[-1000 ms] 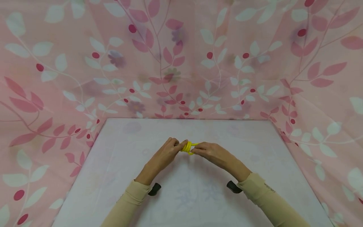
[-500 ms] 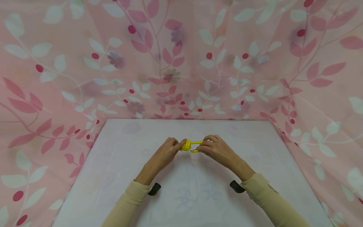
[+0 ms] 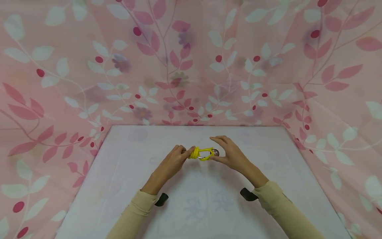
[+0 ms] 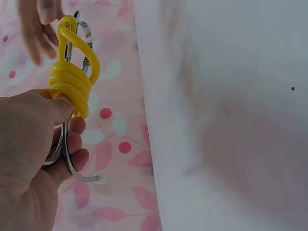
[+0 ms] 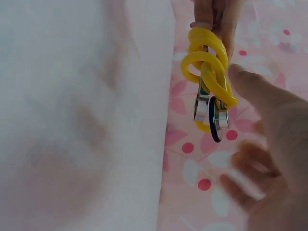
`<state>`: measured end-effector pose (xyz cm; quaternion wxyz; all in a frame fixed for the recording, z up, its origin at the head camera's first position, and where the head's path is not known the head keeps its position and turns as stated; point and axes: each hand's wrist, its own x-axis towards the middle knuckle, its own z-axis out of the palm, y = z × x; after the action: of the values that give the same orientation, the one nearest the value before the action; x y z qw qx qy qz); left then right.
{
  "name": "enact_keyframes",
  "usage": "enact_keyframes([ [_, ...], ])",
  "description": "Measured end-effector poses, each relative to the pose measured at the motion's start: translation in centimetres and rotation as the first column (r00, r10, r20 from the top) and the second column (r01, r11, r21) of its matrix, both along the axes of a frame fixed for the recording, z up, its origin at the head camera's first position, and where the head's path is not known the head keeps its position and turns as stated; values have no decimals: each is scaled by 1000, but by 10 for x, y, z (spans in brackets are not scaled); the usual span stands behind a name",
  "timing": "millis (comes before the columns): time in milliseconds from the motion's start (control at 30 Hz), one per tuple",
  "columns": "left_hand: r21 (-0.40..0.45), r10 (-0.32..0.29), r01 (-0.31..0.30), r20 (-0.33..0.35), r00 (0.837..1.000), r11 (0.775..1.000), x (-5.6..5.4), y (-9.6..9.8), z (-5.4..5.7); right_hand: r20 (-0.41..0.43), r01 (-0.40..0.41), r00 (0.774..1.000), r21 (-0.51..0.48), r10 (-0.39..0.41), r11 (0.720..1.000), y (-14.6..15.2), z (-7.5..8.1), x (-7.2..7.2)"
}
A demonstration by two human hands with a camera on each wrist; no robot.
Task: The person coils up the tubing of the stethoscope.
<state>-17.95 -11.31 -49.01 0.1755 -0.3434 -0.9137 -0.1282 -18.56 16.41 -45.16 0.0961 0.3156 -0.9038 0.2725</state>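
Note:
A stethoscope with yellow tubing (image 3: 195, 153) is held up over the table, its tube wound in several turns around its metal stem. My left hand (image 3: 176, 161) grips it by the coil and the metal ear tubes (image 4: 68, 147), thumb on the yellow turns. One ear tip (image 4: 100, 179) sticks out below the fingers in the left wrist view. From the coil a yellow loop runs out to the round metal chest piece (image 5: 220, 119). My right hand (image 3: 235, 160) is beside that end, thumb and fingers spread apart, the thumb tip close to the loop.
A white-covered table (image 3: 191, 205) lies beneath both hands. Pink cloth (image 3: 191, 66) with a leaf pattern hangs behind it and along both sides. A dark piece (image 3: 162, 199) sits under the left wrist, another dark piece (image 3: 248, 194) under the right.
My right hand has drawn the loop and chest piece out to the right, then released them and spread its fingers. The left hand keeps its grip in nearly the same place.

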Motion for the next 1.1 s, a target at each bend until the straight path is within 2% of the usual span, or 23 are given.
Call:
enact_keyframes([
  [67, -8, 3, -3, -3, 1000, 1000, 0, 1, -1, 151, 41, 988, 37, -46, 998, -1, -4, -4],
  [133, -21, -2, 2, -13, 1000, 1000, 0, 2, -3, 283, 51, 957, 77, -70, 996, -3, -8, -7],
  [167, -26, -6, 6, -21, 1000, 1000, 0, 2, -4, 330, 44, 941, 88, -71, 995, -3, -10, -8],
  [233, -38, -12, 11, -34, 999, 999, 1, 4, -6, 371, 23, 927, 88, -54, 996, -5, -15, -10],
  [467, -68, 13, -17, -58, 998, 998, 2, 8, -10, 305, -1, 952, 88, -26, 996, -9, -21, -13],
  [633, -54, 50, -52, -33, 998, 997, 2, 9, -7, 262, 10, 965, 45, -21, 999, -6, -22, -16],
  [733, -42, 67, -66, 24, 997, 997, 0, 9, -4, 243, 22, 970, 1, -22, 1000, -5, -24, -19],
  [800, -36, 73, -70, 87, 994, 997, -2, 8, -2, 232, 25, 972, -24, -18, 999, -4, -25, -21],
  [967, -9, 74, -74, 240, 968, 997, -9, 1, 2, 191, 19, 981, -45, -10, 999, -1, -31, -23],
  [1033, 5, 74, -78, 266, 961, 997, -13, -3, 3, 174, 16, 985, -34, -9, 999, 0, -33, -23],
  [1100, 21, 62, -70, 259, 964, 997, -17, -8, 1, 160, 10, 987, -25, -6, 1000, 2, -34, -23],
])
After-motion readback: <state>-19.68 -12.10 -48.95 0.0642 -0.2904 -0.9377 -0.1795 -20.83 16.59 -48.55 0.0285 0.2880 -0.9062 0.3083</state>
